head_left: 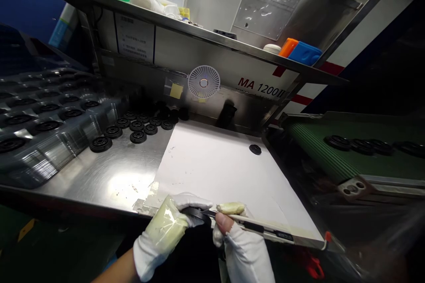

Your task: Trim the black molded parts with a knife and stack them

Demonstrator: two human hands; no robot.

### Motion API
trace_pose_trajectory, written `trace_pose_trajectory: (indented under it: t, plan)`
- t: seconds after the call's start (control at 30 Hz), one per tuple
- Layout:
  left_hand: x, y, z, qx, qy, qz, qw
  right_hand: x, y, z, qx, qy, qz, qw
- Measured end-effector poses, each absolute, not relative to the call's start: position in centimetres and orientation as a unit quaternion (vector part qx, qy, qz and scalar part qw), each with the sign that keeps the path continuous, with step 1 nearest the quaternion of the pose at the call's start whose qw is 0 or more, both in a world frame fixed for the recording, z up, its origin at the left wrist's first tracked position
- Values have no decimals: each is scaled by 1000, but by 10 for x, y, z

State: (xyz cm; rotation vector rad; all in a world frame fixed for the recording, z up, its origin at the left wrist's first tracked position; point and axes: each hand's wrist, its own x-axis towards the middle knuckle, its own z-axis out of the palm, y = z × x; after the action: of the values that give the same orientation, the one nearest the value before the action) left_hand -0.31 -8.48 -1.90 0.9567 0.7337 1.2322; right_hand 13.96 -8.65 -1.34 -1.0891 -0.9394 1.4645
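Note:
My left hand (166, 230) wears a white glove wrapped in yellowish tape. Its fingers are closed round a black round part (196, 215) at the near edge of the white sheet (219, 163). Just to the right, my right hand (241, 243), in a white glove with a bare thumb tip and a taped fingertip, pinches a thin knife-like tool (262, 227). The tool's tip meets the black part.
Several black round parts (137, 126) lie on the steel bench (109, 177). Clear trays (36, 119) holding more stand at left. One black part (255, 149) rests on the sheet. A green conveyor (358, 150) carries parts at right. A small fan (203, 82) hangs behind.

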Motion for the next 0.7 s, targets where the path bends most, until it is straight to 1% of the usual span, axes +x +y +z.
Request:
trace_pose_trajectory:
  t: [0.17,0.33,0.5,0.7]
  plan:
    - [-5,-87,-6,427,322,509,674,153,-91,6,-459,-440,638,435]
    - [-12,-88,-11,433,314,436,723,160,-82,23,-430,-460,656,416]
    - [-17,-93,-18,420,329,415,737,161,-74,19,-412,-486,677,368]
    - [-12,-94,9,429,329,412,734,160,-76,18,-427,-471,684,359]
